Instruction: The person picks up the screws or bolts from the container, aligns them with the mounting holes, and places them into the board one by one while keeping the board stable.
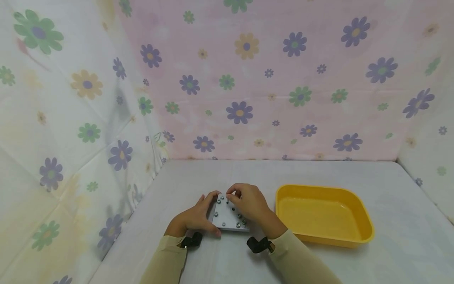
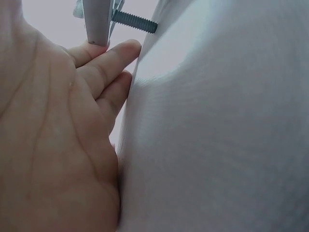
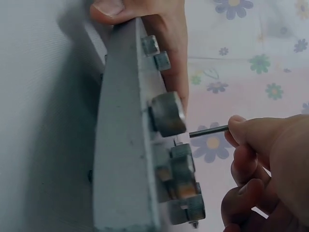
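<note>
A grey metal plate (image 1: 225, 217) with several socket-head bolts lies over the table in the head view. My left hand (image 1: 194, 217) grips its left side, thumb at the near corner and fingers at the far one. Above the plate's far part, my right hand (image 1: 252, 203) pinches a thin metal rod (image 3: 210, 131) between thumb and forefinger; the rod points down at the plate's bolted face, its lower end hidden behind bolt heads (image 3: 167, 115) in the right wrist view. A threaded bolt shank (image 2: 135, 21) sticks out of the plate's underside in the left wrist view.
A yellow plastic tray (image 1: 324, 239) stands on the white-covered table (image 1: 198, 177) to the right, close to my right forearm. Flower-printed cloth (image 1: 266, 98) hangs behind and along both sides. Black wrist cameras (image 1: 258, 245) sit under the sleeve cuffs.
</note>
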Motion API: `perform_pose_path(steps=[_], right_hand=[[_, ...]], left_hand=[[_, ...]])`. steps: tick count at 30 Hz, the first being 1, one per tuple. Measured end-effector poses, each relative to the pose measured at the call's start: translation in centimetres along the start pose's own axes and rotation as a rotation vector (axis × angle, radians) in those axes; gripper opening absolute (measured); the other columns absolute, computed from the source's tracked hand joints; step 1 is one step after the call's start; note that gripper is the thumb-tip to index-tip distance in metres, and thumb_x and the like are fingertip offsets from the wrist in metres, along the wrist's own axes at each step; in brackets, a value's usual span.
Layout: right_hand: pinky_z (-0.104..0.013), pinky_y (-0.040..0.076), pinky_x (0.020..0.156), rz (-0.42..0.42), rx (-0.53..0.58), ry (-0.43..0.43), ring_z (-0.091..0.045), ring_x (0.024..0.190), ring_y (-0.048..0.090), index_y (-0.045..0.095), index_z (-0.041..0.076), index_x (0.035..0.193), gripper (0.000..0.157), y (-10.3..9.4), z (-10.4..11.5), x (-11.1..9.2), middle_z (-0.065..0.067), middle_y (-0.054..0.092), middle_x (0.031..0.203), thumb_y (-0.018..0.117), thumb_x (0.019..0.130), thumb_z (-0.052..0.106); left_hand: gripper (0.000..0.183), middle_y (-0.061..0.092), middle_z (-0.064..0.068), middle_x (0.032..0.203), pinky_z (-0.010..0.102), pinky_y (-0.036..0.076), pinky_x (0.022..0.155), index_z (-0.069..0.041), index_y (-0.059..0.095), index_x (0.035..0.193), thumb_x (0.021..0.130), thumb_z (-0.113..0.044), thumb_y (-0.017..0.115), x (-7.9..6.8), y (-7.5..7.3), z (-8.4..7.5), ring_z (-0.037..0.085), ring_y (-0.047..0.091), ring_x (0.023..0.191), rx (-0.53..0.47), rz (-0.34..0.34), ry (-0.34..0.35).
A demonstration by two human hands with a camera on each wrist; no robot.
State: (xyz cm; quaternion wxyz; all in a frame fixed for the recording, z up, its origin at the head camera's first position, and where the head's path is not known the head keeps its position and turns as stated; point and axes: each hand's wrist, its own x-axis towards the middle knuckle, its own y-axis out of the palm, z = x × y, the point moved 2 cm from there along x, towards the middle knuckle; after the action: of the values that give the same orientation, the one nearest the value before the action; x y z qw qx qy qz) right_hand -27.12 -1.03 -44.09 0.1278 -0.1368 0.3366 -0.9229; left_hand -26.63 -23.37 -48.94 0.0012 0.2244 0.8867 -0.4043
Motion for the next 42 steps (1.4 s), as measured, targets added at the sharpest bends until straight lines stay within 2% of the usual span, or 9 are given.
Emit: perform_pose_path(steps=[17, 25, 31, 38, 42], right_hand=[[-0.026, 0.043, 0.056, 0.041, -0.015, 0.055, -0.014, 0.065, 0.054, 0.077, 0.029, 0.105, 0.009, 0.7, -0.7, -0.7, 0.007, 0.06, 0.072, 0.071, 0.098, 0.032], [-0.026, 0.043, 0.056, 0.04, -0.032, 0.04, -0.013, 0.065, 0.054, 0.077, 0.027, 0.105, 0.009, 0.9, -1.0, -1.0, 0.007, 0.059, 0.07, 0.072, 0.098, 0.031], [-0.026, 0.043, 0.057, 0.043, -0.071, 0.042, -0.012, 0.065, 0.054, 0.078, 0.028, 0.104, 0.01, 1.2, -1.4, -1.1, 0.008, 0.059, 0.068, 0.073, 0.097, 0.033], [-0.026, 0.042, 0.057, 0.034, -0.113, 0.026, -0.011, 0.064, 0.053, 0.079, 0.03, 0.104, 0.011, 1.3, -1.3, -0.3, 0.008, 0.058, 0.067, 0.074, 0.096, 0.034], [-0.027, 0.042, 0.058, 0.035, -0.117, 0.017, -0.011, 0.065, 0.054, 0.079, 0.03, 0.105, 0.012, 1.3, -1.0, 0.3, 0.008, 0.058, 0.067, 0.074, 0.096, 0.035]], left_hand=[[0.129, 0.029, 0.0, 0.169, 0.065, 0.001, 0.127, -0.034, 0.025, 0.159, 0.055, -0.05, 0.099, -0.2, 0.8, 0.0, 0.041, -0.004, 0.16, -0.021, 0.014, -0.01], [0.13, 0.028, 0.0, 0.17, 0.07, 0.005, 0.124, -0.033, 0.025, 0.16, 0.054, -0.05, 0.099, -0.3, 1.1, 0.0, 0.045, -0.006, 0.159, -0.038, 0.016, -0.019], [0.131, 0.028, 0.001, 0.17, 0.068, 0.003, 0.125, -0.03, 0.025, 0.16, 0.054, -0.049, 0.099, -0.4, 1.2, -0.2, 0.044, -0.006, 0.16, -0.045, 0.022, -0.015], [0.132, 0.021, -0.001, 0.172, 0.077, 0.017, 0.118, -0.039, 0.025, 0.16, 0.051, -0.056, 0.098, -0.2, 0.4, -0.2, 0.047, -0.003, 0.159, -0.007, -0.004, -0.056], [0.133, 0.021, -0.001, 0.172, 0.077, 0.018, 0.118, -0.038, 0.023, 0.16, 0.051, -0.057, 0.098, -0.2, -0.2, 0.0, 0.047, -0.003, 0.159, 0.013, -0.009, -0.056]])
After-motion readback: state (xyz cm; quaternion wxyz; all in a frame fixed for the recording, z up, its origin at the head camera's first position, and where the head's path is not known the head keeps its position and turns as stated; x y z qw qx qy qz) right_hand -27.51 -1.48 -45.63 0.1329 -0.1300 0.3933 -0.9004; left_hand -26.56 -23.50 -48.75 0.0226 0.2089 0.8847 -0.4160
